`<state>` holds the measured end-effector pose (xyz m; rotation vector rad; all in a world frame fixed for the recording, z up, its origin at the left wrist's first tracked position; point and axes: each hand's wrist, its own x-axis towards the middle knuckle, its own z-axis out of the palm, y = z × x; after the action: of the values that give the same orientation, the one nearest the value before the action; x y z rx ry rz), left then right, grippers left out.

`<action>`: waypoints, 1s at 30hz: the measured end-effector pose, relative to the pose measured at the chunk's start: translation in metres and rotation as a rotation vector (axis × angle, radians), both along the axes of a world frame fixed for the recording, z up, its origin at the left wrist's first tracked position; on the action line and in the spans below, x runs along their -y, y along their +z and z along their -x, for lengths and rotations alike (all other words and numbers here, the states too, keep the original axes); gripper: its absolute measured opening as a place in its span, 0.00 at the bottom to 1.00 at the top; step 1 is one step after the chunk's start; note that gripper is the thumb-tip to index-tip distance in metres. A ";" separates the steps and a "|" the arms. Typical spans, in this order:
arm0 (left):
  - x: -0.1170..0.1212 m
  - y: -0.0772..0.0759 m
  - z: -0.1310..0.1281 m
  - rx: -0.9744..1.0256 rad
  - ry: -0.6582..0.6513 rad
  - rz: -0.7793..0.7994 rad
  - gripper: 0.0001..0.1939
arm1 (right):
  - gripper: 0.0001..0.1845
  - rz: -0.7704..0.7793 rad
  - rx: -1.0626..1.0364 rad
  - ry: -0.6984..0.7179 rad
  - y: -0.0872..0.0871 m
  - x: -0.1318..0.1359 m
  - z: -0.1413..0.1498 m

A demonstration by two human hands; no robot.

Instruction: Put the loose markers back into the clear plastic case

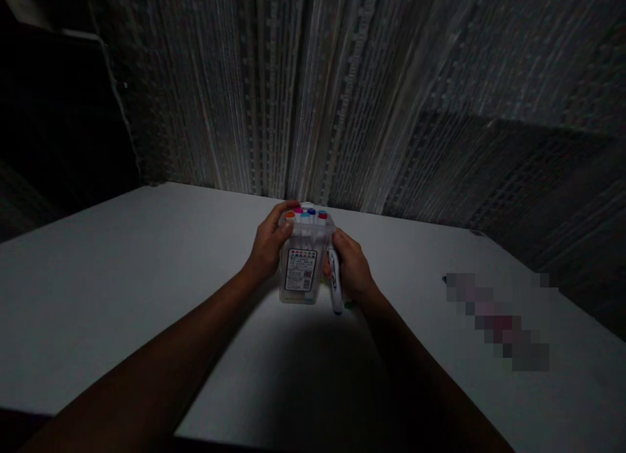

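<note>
A clear plastic marker case stands upright on the white table, a printed label on its near side. Colored marker ends in orange, pink, blue and red show at its top. My left hand is closed round the case's upper left edge, thumb in front and fingers over the top. At the right side of the case is my right hand, closed with a white marker that slants downward beside the case. Its fingertips lie partly hidden behind the marker and case. Something small and green shows below my right hand.
The white table spreads to both sides. A pixelated, blurred item lies on its right part and cannot be made out. Behind the far edge hangs a grey patterned string curtain. The room is dim.
</note>
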<state>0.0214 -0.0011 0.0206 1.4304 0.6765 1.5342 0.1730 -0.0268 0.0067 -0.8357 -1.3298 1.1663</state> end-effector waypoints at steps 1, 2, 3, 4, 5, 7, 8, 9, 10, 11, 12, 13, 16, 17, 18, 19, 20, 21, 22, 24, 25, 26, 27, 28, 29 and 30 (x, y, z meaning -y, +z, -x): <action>0.000 0.000 0.000 -0.003 0.004 -0.012 0.38 | 0.23 0.000 0.002 0.000 0.000 0.000 0.000; -0.001 0.000 0.001 -0.006 0.010 -0.028 0.37 | 0.23 0.001 0.006 0.000 0.000 0.000 0.000; 0.000 0.000 0.001 -0.009 0.016 -0.044 0.36 | 0.23 0.001 0.009 -0.003 0.000 0.000 0.001; 0.000 0.000 0.001 -0.014 0.020 -0.061 0.35 | 0.23 0.001 0.011 -0.004 0.001 0.000 0.001; 0.000 0.001 0.002 -0.019 0.020 -0.072 0.34 | 0.22 0.001 0.010 -0.006 0.001 0.000 0.001; 0.002 0.002 0.002 -0.027 0.021 -0.082 0.33 | 0.21 -0.004 0.004 -0.005 0.001 0.000 0.001; 0.003 0.002 0.002 -0.028 0.024 -0.084 0.33 | 0.21 -0.007 0.002 -0.004 0.001 -0.001 0.002; 0.003 0.003 0.002 -0.029 0.027 -0.084 0.33 | 0.20 -0.009 0.000 -0.004 0.002 -0.001 0.002; 0.003 0.003 0.002 -0.030 0.030 -0.086 0.33 | 0.20 -0.011 -0.003 -0.005 0.002 -0.001 0.002; 0.004 0.003 0.002 -0.031 0.033 -0.087 0.33 | 0.20 -0.011 -0.006 -0.004 0.002 -0.002 0.002; 0.004 0.003 0.002 -0.033 0.034 -0.087 0.33 | 0.19 -0.011 -0.009 -0.003 0.002 -0.002 0.002; 0.004 0.003 0.002 -0.034 0.035 -0.087 0.33 | 0.19 -0.011 -0.013 -0.001 0.002 -0.002 0.002; 0.004 0.003 0.002 -0.034 0.039 -0.096 0.33 | 0.20 -0.012 -0.014 0.003 0.002 0.000 0.002; 0.004 0.003 0.002 -0.033 0.037 -0.099 0.33 | 0.20 -0.011 -0.010 0.003 0.002 0.000 0.002; 0.004 0.003 0.002 -0.033 0.032 -0.100 0.33 | 0.21 -0.011 -0.006 0.003 0.002 0.001 0.002; 0.004 0.003 0.003 -0.032 0.026 -0.098 0.33 | 0.21 -0.011 0.000 0.002 0.002 0.001 0.002; 0.004 0.003 0.003 -0.031 0.020 -0.092 0.33 | 0.21 -0.011 0.004 0.000 0.002 0.002 0.002; 0.004 0.003 0.003 -0.030 0.017 -0.084 0.33 | 0.21 -0.011 0.006 -0.002 0.002 0.002 0.002; 0.004 0.003 0.003 -0.029 0.018 -0.074 0.33 | 0.21 -0.010 0.006 -0.003 0.003 0.002 0.002; 0.004 0.003 0.002 -0.028 0.025 -0.056 0.34 | 0.21 -0.008 0.009 0.001 0.002 0.002 0.002; 0.004 0.003 0.002 -0.027 0.027 -0.051 0.35 | 0.21 -0.009 0.009 0.004 0.002 0.002 0.001; 0.004 0.003 0.002 -0.025 0.029 -0.046 0.35 | 0.21 -0.011 0.009 0.006 0.002 0.002 0.001; 0.003 0.003 0.002 -0.021 0.031 -0.041 0.36 | 0.21 -0.015 0.008 0.008 0.002 0.002 0.001; 0.002 0.002 0.001 -0.015 0.033 -0.036 0.37 | 0.20 -0.019 0.004 0.008 0.002 0.001 0.001; 0.002 0.002 0.001 -0.009 0.035 -0.033 0.37 | 0.20 -0.021 0.000 0.008 0.002 0.001 0.001; 0.001 0.002 0.001 -0.002 0.035 -0.032 0.38 | 0.20 -0.022 -0.002 0.007 0.001 0.000 0.001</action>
<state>0.0203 -0.0019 0.0222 1.4509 0.6835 1.5773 0.1720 -0.0272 0.0081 -0.8138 -1.3425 1.1561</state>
